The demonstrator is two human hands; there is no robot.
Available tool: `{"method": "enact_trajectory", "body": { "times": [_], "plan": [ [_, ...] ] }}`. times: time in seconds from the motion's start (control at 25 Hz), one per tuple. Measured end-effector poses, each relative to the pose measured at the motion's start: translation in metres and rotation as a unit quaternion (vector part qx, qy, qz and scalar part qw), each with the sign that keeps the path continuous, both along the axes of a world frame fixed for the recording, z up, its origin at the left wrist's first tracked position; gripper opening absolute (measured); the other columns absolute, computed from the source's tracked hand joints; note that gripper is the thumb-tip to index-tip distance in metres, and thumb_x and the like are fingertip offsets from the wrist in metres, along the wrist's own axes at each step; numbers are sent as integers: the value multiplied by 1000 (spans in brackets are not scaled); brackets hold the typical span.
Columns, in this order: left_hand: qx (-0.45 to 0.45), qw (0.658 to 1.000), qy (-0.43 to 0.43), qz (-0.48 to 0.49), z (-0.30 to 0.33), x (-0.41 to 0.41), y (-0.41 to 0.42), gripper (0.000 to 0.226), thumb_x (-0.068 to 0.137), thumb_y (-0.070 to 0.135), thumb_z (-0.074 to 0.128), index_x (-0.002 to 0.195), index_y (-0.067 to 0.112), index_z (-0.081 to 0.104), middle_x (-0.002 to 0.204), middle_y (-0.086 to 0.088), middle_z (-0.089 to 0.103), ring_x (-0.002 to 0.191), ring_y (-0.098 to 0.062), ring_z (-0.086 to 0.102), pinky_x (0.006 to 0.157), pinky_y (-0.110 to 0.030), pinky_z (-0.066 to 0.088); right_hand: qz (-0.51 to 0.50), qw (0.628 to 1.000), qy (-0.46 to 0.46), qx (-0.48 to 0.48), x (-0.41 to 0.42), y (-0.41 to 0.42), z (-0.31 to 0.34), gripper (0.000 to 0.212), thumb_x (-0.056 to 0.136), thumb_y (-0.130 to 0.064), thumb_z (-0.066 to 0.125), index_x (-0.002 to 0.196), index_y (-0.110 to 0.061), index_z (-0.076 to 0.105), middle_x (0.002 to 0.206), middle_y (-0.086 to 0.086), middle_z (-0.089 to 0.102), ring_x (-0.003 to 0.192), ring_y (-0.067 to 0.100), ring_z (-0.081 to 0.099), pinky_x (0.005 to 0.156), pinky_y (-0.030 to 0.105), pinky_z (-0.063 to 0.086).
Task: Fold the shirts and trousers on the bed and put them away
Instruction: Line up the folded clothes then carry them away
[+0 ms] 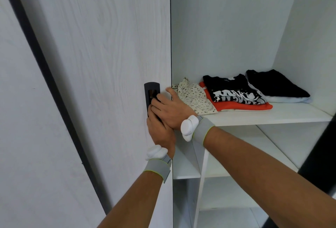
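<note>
Both hands (163, 117) hooked in door handle (152, 93)

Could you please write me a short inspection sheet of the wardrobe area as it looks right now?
Surface: white wardrobe shelf, bare at its front.
Job's things: folded clothes on the shelf: floral garment, black printed shirt on an orange garment, dark garment at right.
Clutter: nothing seen.
Hands: left hand and right hand both at the black door handle, fingers hooked into its recess.
Cables: nothing seen.
Surroundings: sliding door, lower shelves.
</note>
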State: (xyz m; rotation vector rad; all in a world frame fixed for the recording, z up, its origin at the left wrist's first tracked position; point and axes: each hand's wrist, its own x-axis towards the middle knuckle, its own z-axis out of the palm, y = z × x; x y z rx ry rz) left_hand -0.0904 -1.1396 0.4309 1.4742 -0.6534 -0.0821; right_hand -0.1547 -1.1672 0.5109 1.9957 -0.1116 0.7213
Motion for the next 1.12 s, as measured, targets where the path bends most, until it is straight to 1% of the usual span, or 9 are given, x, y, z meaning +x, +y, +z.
{"method": "enact_trajectory", "body": {
  "times": [0.12,0.24,0.36,0.48,0.72,0.88,1.0,1.08,1.12],
  "plan": [
    [98,994,33,-27,0,-9,-10,48,103,24,43,136,-12,41,131,-22,52,118,-29,50,96,-26,32,-12,1000,-3,15,-15,-4,-2,43,98,-14,21,100,-12,63,104,6,63,98,25,57,94,53,35],
    [-12,997,-73,-7,6,-38,5,72,96,51,30,133,-7,49,122,-21,60,108,-28,58,93,-37,45,-32,999,-15,17,-32,-7,-5,39,98,-14,24,101,-13,63,105,6,63,98,25,58,95,52,33],
    [-54,992,-108,-27,8,-62,14,84,93,66,23,135,-2,49,120,-17,62,104,-25,61,87,-28,46,-59,998,-10,31,-53,-12,-8,30,95,-16,33,105,-13,61,109,7,61,100,27,57,95,53,34],
    [-31,993,-101,-59,8,-84,4,71,93,51,29,137,-1,47,124,-17,61,107,-25,60,91,-27,46,-97,994,-10,47,-79,-16,-8,26,94,-18,38,107,-14,60,112,8,61,102,28,56,95,54,37],
    [-26,976,-121,-177,15,-125,-2,62,95,41,33,146,7,35,130,-10,56,113,-22,57,91,-34,49,-184,982,-33,38,-132,-19,-11,23,93,-17,42,108,-12,59,112,9,58,98,29,54,92,53,36],
    [-2,947,-113,-302,22,-157,4,54,104,20,42,153,13,21,141,-9,51,123,-22,55,95,-17,44,-277,959,-37,42,-169,-21,-13,28,92,-18,41,111,-11,60,121,11,56,106,32,54,92,54,36],
    [18,926,-156,-343,24,-170,6,61,101,9,43,156,15,15,148,-11,45,130,-23,49,102,-20,39,-336,937,-58,75,-198,-13,-16,38,89,-24,43,122,-10,57,133,14,51,119,33,50,96,55,37],
    [4,914,-203,-352,33,-173,6,66,96,2,46,155,13,19,149,-11,42,133,-21,42,104,-17,32,-365,921,-92,101,-210,-9,-17,44,89,-26,48,129,-6,49,142,17,44,126,35,45,100,57,35],
    [-10,913,-234,-334,38,-173,5,68,92,-1,48,154,12,22,147,-12,43,133,-22,40,107,-21,33,-380,912,-98,117,-213,-9,-15,48,90,-27,48,133,-5,45,146,18,39,130,36,41,101,59,34]
  ]
}}
